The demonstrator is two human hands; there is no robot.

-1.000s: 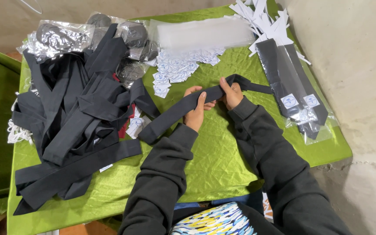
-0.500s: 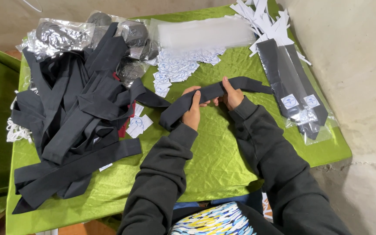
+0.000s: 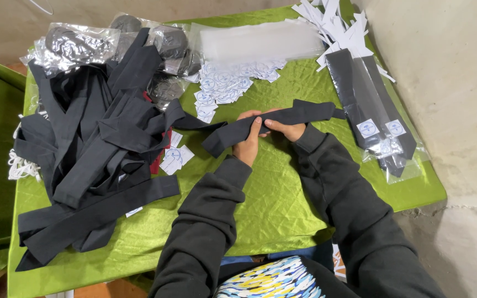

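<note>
Left hand (image 3: 248, 142): closed on the dark necktie (image 3: 271, 122), fingers wrapped over the fabric near its middle, thumb side up. Sleeve dark grey.

Right hand (image 3: 287, 130): closed on the same necktie just beside the left hand, the two hands touching; fingers pinch the lower edge of the fabric. Sleeve dark grey.

Necktie: dark grey, held just above the counter (image 3: 282, 204) at its middle, lying crosswise. Its folded, wider end points left of the hands; the other end reaches right toward the bagged ties.

Counter: covered in a wrinkled green quilted cloth.

Pile of loose ties (image 3: 92, 149): dark grey, heaped on the left half of the counter, well apart from the hands; one strip trails toward the held necktie.

Round stickers (image 3: 224, 85): white squares with blue circles, scattered beyond the hands; a few more (image 3: 172, 157) lie beside the pile.

Clear plastic sleeves (image 3: 260, 41): stacked at the far edge.

Bagged ties (image 3: 374, 118): dark, in clear bags with stickers, on the right side of the counter.

White card strips (image 3: 332, 19): far right corner.

Bagged dark items (image 3: 78, 44): far left corner, in shiny clear bags.
</note>
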